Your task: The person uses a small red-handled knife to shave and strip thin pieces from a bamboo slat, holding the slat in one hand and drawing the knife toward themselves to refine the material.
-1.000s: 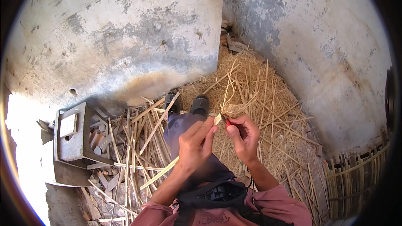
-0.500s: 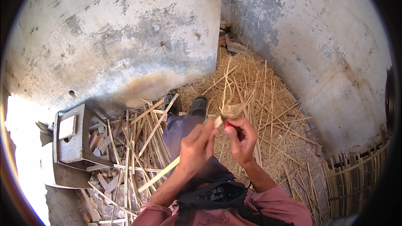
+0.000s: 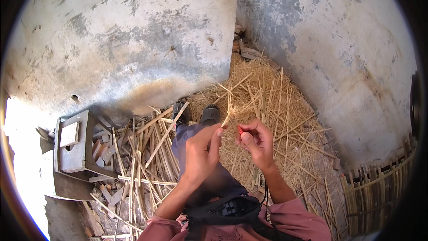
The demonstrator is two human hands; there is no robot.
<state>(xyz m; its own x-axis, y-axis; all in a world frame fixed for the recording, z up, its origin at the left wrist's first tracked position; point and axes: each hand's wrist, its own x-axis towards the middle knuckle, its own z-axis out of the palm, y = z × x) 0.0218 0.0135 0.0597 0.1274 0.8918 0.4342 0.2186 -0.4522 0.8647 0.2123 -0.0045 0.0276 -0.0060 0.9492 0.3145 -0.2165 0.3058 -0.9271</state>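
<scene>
In front of my body my left hand (image 3: 200,151) is closed around a thin pale bamboo strip (image 3: 224,122), whose tip pokes out past the thumb and points away from me. Thin curled shavings (image 3: 230,109) show right beyond that tip; whether they hang from the strip or lie on the heap behind, I cannot tell. To the right, my right hand (image 3: 258,143) grips a small red-handled tool (image 3: 240,129) between thumb and fingers. Its working end is too small to make out. A narrow gap separates the two hands.
A heap of straw-like shavings (image 3: 290,107) covers the floor ahead and right. Loose bamboo strips (image 3: 147,151) and rubble lie left, beside a grey wooden box (image 3: 73,151). Stained walls (image 3: 147,40) meet ahead. A slatted bamboo panel (image 3: 379,192) leans at right. A black waist bag (image 3: 227,209) hangs at my front.
My left hand has turned and moved slightly left and down. The strip's long tail, which lay across my left wrist, no longer shows. My right hand has shifted a little, the red-handled tool still in it.
</scene>
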